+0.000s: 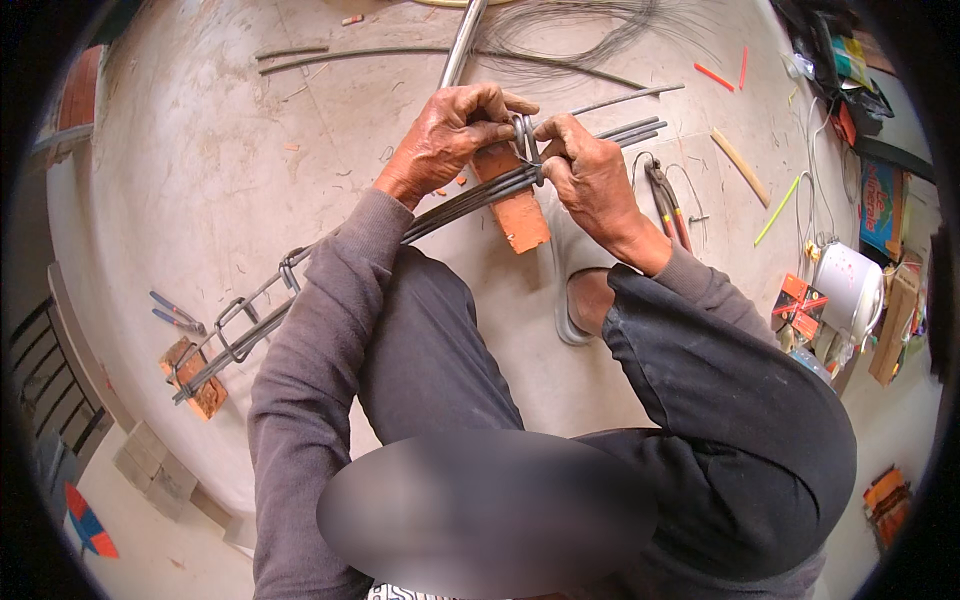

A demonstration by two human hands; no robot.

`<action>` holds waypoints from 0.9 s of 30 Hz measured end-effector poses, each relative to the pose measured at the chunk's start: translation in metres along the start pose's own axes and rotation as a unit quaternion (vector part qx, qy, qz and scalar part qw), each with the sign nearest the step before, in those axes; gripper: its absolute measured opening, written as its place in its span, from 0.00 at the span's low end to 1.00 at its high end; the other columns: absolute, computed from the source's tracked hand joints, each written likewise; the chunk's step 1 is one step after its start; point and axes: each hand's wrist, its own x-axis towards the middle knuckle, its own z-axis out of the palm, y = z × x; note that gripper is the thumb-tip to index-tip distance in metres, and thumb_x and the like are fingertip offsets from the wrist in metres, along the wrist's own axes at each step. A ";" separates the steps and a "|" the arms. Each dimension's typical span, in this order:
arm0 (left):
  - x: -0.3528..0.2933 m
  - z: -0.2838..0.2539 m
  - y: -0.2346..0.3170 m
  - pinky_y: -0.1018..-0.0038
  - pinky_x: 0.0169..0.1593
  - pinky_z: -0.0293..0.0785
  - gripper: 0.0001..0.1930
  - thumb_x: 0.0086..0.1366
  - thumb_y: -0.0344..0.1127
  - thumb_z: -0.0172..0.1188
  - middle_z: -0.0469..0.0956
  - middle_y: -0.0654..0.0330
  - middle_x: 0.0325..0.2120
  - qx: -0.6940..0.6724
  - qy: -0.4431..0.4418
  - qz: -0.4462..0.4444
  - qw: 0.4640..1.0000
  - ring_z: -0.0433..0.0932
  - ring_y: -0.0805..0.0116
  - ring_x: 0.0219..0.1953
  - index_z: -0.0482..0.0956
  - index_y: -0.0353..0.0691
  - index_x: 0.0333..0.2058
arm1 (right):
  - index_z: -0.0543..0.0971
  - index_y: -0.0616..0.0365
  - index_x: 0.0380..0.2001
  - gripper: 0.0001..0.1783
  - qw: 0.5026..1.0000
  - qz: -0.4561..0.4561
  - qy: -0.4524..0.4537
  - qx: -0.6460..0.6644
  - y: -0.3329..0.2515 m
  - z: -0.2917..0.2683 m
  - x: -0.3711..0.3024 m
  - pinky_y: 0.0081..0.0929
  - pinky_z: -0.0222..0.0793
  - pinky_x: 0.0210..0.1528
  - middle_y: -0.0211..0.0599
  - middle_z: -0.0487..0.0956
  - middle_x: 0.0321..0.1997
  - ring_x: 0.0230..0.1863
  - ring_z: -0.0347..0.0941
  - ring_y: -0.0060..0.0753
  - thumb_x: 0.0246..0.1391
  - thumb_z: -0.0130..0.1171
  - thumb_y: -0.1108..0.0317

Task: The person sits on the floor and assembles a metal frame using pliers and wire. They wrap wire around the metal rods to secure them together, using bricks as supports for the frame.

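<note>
Several steel bars (470, 206) lie in a long bundle raised off the floor (330, 150), crossing one orange brick (522, 222) below the hands and, toward the floor's left side, a second brick (208, 396). Their right-hand ends run out past the first brick's right edge. Above this brick the left hand (440, 140) has thumb and fingers closed on the upper part of a bent steel loop (531, 150); the right hand (598, 180) pinches the loop's right side, close to the bars. Whether a tie wire sits between the fingertips is too small to tell.

The step in hand looks like fitting or fastening this loop to the bundle; similar loops (229, 340) stand near the second brick. The next move seems to call for keeping the loop square with one hand while the other secures it. Pincers (664, 200) lie on the floor just beside the right hand, and a coil of thin wire (570, 40) lies farther out.
</note>
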 end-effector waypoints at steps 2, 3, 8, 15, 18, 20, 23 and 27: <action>0.001 0.003 0.002 0.72 0.46 0.81 0.06 0.60 0.25 0.60 0.82 0.52 0.43 -0.004 0.010 -0.004 1.000 0.81 0.71 0.40 0.72 0.38 0.26 | 0.73 0.62 0.38 0.11 0.999 -0.029 -0.001 -0.043 0.001 0.000 0.000 0.33 0.73 0.30 0.44 0.79 0.24 0.26 0.80 0.41 0.49 0.52 0.82; 0.002 0.005 0.003 0.71 0.44 0.80 0.08 0.60 0.24 0.59 0.83 0.51 0.42 -0.013 0.016 -0.008 1.000 0.81 0.70 0.39 0.71 0.37 0.24 | 0.73 0.62 0.39 0.11 0.995 -0.050 -0.004 -0.082 0.005 0.001 -0.001 0.34 0.73 0.30 0.44 0.79 0.25 0.27 0.79 0.43 0.49 0.53 0.81; 0.003 0.002 -0.002 0.73 0.46 0.81 0.03 0.62 0.26 0.59 0.83 0.53 0.42 -0.017 0.007 -0.024 1.000 0.81 0.72 0.39 0.75 0.37 0.29 | 0.74 0.58 0.38 0.12 0.984 -0.086 0.002 -0.154 -0.003 -0.002 0.001 0.36 0.73 0.28 0.41 0.78 0.27 0.28 0.78 0.45 0.48 0.58 0.79; 0.003 0.005 0.000 0.74 0.44 0.82 0.01 0.63 0.23 0.57 0.83 0.54 0.40 -0.026 0.028 -0.042 0.998 0.81 0.74 0.38 0.76 0.36 0.31 | 0.72 0.54 0.27 0.07 0.939 -0.178 0.035 -0.292 0.001 0.001 0.003 0.30 0.72 0.24 0.34 0.72 0.21 0.23 0.75 0.36 0.47 0.61 0.73; 0.003 0.004 -0.003 0.75 0.44 0.82 0.01 0.63 0.23 0.58 0.83 0.55 0.40 -0.015 0.029 -0.028 0.999 0.81 0.74 0.38 0.76 0.36 0.31 | 0.71 0.52 0.25 0.06 0.922 -0.215 0.037 -0.319 -0.001 -0.001 0.006 0.28 0.70 0.21 0.31 0.71 0.20 0.20 0.74 0.31 0.49 0.59 0.71; 0.004 0.006 -0.004 0.74 0.43 0.82 0.02 0.62 0.24 0.58 0.84 0.55 0.39 -0.013 0.031 -0.022 0.999 0.81 0.74 0.37 0.76 0.36 0.31 | 0.71 0.52 0.24 0.06 0.914 -0.231 0.036 -0.333 0.001 -0.003 0.008 0.27 0.70 0.19 0.30 0.70 0.20 0.20 0.74 0.30 0.50 0.59 0.70; 0.005 0.008 -0.005 0.74 0.42 0.81 0.04 0.62 0.24 0.59 0.83 0.56 0.37 -0.007 0.038 -0.020 0.999 0.80 0.75 0.37 0.74 0.36 0.28 | 0.70 0.52 0.24 0.07 0.908 -0.244 0.034 -0.338 0.003 -0.003 0.013 0.27 0.70 0.19 0.30 0.70 0.20 0.20 0.74 0.30 0.48 0.59 0.70; 0.004 0.008 -0.004 0.74 0.39 0.77 0.08 0.61 0.24 0.60 0.80 0.60 0.29 0.038 0.049 0.009 0.998 0.76 0.75 0.33 0.70 0.36 0.25 | 0.71 0.52 0.23 0.07 0.911 -0.243 0.037 -0.331 0.003 -0.003 0.020 0.28 0.71 0.20 0.31 0.71 0.20 0.20 0.75 0.31 0.47 0.60 0.69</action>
